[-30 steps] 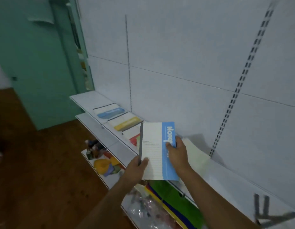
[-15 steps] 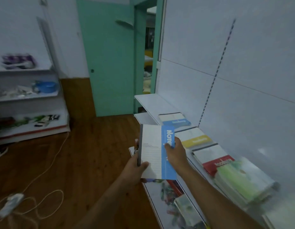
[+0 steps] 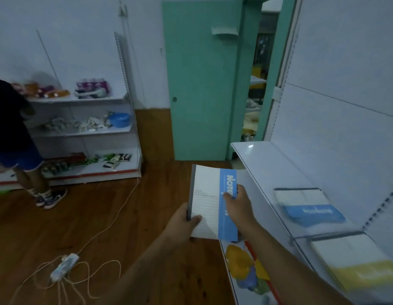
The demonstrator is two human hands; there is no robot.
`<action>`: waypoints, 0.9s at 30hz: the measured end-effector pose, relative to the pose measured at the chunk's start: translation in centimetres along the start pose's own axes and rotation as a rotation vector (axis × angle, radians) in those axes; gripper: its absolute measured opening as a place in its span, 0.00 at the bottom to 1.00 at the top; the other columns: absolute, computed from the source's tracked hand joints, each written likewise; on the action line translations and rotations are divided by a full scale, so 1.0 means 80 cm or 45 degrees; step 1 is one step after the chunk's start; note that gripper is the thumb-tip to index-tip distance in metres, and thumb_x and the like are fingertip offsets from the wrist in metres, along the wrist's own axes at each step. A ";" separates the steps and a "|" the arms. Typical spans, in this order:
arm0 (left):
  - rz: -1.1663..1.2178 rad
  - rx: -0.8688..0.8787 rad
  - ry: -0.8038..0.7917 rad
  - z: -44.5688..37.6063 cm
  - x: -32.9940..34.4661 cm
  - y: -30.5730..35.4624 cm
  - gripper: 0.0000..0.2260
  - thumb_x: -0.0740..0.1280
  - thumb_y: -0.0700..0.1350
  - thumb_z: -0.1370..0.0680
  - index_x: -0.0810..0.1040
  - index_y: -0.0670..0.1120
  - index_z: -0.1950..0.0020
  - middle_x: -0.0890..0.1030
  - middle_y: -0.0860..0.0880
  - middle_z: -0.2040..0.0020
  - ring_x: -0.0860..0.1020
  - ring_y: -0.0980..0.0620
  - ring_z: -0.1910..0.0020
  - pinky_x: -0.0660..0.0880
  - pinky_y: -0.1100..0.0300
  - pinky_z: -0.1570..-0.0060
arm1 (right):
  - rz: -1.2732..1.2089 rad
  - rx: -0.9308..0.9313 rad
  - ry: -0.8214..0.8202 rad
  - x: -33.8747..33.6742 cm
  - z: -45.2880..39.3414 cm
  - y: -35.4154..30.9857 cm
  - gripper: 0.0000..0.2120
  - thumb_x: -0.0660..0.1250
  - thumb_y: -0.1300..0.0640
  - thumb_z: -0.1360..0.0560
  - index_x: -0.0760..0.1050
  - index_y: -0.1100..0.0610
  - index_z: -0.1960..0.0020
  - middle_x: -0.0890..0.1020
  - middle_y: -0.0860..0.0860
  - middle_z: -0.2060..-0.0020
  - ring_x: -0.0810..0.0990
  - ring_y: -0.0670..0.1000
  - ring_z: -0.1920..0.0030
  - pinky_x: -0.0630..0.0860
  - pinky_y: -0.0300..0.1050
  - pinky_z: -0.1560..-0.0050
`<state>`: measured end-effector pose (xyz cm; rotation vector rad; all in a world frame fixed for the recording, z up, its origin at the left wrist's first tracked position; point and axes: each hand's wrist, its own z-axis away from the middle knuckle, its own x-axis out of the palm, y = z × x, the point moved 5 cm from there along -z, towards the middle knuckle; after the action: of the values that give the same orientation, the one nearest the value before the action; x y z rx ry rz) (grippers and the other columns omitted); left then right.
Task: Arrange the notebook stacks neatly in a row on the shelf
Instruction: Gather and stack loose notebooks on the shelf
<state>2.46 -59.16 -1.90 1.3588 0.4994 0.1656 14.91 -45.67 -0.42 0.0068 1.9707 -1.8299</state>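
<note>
1. Head view shows a thin stack of notebooks [image 3: 210, 201] held in the air by both hands, in front of the white shelf [image 3: 260, 164] and out past its front edge, over the wooden floor [image 3: 116, 219].
2. The left hand [image 3: 183, 223] pinches the grey spine near the lower corner, thumb on the cover and fingers closed behind it.
3. The right hand [image 3: 237, 202] clamps the blue strip along the opposite long edge, thumb on top, the other fingers hidden behind.
4. The stack looks light, and the top far corner curls a little, so I judge it soft and bendy rather than stiff.
5. The covers look smooth; loose books could slide over one another or fan out if gripped by one corner only.
6. The best hold, in my judgement, is what is used now: both long edges, with the spine side squeezed so the books stay squared up.
7. On the shelf a blue notebook pile [image 3: 310, 208] lies near the back wall, and a yellow notebook pile [image 3: 358, 263] lies beside it toward the near end.
8. The far end of the shelf, toward the green door [image 3: 200, 84], is bare and seems the likely spot for this stack.
</note>
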 end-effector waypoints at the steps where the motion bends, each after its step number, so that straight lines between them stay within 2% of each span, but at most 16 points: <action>1: 0.001 0.003 0.017 -0.021 -0.007 0.004 0.11 0.63 0.45 0.20 0.67 0.54 0.39 0.76 0.58 0.49 0.79 0.55 0.52 0.80 0.62 0.63 | 0.005 -0.017 -0.013 0.008 -0.023 -0.006 0.06 0.63 0.56 0.23 0.69 0.53 0.47 0.78 0.50 0.55 0.77 0.45 0.60 0.69 0.39 0.68; 5: -0.001 -0.016 0.067 -0.094 -0.031 0.003 0.13 0.64 0.45 0.20 0.67 0.52 0.37 0.76 0.55 0.47 0.79 0.52 0.50 0.81 0.58 0.60 | 0.051 -0.021 -0.081 0.044 -0.099 -0.014 0.08 0.63 0.54 0.22 0.68 0.53 0.44 0.78 0.48 0.55 0.77 0.45 0.59 0.70 0.39 0.68; 10: -0.020 -0.034 0.079 -0.203 -0.049 -0.005 0.12 0.64 0.46 0.21 0.66 0.53 0.39 0.75 0.54 0.46 0.78 0.51 0.50 0.80 0.61 0.64 | 0.066 -0.011 -0.057 0.076 -0.194 -0.010 0.11 0.62 0.54 0.22 0.68 0.53 0.41 0.78 0.49 0.52 0.78 0.46 0.58 0.72 0.41 0.66; 13: -0.034 0.000 0.029 -0.285 -0.051 -0.002 0.13 0.65 0.45 0.21 0.66 0.52 0.39 0.75 0.55 0.47 0.77 0.54 0.52 0.78 0.65 0.67 | 0.046 0.026 0.034 0.079 -0.255 -0.006 0.12 0.62 0.56 0.22 0.67 0.52 0.39 0.78 0.49 0.53 0.77 0.45 0.59 0.71 0.39 0.66; 18: -0.072 0.130 -0.189 -0.415 -0.021 0.031 0.13 0.64 0.41 0.21 0.66 0.51 0.38 0.74 0.57 0.47 0.76 0.57 0.52 0.75 0.69 0.70 | 0.034 0.130 0.277 0.046 -0.341 0.001 0.09 0.61 0.57 0.23 0.68 0.53 0.43 0.78 0.49 0.55 0.78 0.47 0.59 0.72 0.41 0.65; 20: -0.077 0.167 -0.298 -0.454 0.005 0.044 0.14 0.64 0.41 0.20 0.66 0.51 0.38 0.75 0.55 0.45 0.76 0.57 0.51 0.77 0.68 0.65 | 0.052 0.177 0.394 0.021 -0.358 0.009 0.09 0.61 0.57 0.23 0.67 0.53 0.43 0.78 0.49 0.56 0.78 0.46 0.60 0.72 0.41 0.66; 22: -0.148 0.236 -0.426 -0.485 0.043 0.053 0.14 0.65 0.42 0.21 0.68 0.51 0.37 0.78 0.53 0.43 0.77 0.54 0.46 0.79 0.57 0.51 | 0.069 0.234 0.537 -0.013 -0.361 0.022 0.08 0.60 0.58 0.23 0.67 0.53 0.44 0.78 0.49 0.57 0.77 0.46 0.61 0.72 0.41 0.65; 23: -0.175 0.274 -0.505 -0.495 0.066 0.057 0.14 0.65 0.42 0.21 0.68 0.51 0.37 0.79 0.52 0.43 0.78 0.53 0.45 0.79 0.54 0.47 | 0.072 0.270 0.617 -0.032 -0.357 0.033 0.08 0.60 0.58 0.23 0.67 0.52 0.44 0.78 0.50 0.56 0.77 0.47 0.61 0.73 0.42 0.64; 24: -0.206 0.319 -0.590 -0.501 0.092 0.060 0.13 0.65 0.43 0.21 0.68 0.50 0.38 0.79 0.53 0.44 0.78 0.54 0.46 0.79 0.57 0.48 | 0.083 0.310 0.697 -0.053 -0.349 0.045 0.08 0.60 0.58 0.23 0.67 0.53 0.44 0.78 0.51 0.56 0.77 0.48 0.61 0.74 0.43 0.63; 26: -0.296 0.403 -0.764 -0.496 0.149 0.067 0.10 0.63 0.44 0.20 0.67 0.50 0.40 0.78 0.51 0.48 0.78 0.58 0.55 0.78 0.68 0.63 | 0.128 0.398 0.851 -0.094 -0.324 0.071 0.09 0.60 0.58 0.23 0.68 0.55 0.42 0.78 0.52 0.57 0.77 0.50 0.62 0.74 0.44 0.61; 27: -0.334 0.427 -0.847 -0.490 0.176 0.069 0.09 0.62 0.45 0.20 0.66 0.50 0.41 0.77 0.50 0.50 0.77 0.59 0.58 0.77 0.69 0.69 | 0.147 0.447 0.926 -0.114 -0.309 0.084 0.10 0.60 0.58 0.23 0.68 0.55 0.42 0.78 0.52 0.57 0.77 0.51 0.62 0.73 0.44 0.60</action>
<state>-1.18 -17.44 -4.94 1.5551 0.1363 -0.5951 17.30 -18.76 -3.36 0.9967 1.9646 -2.2675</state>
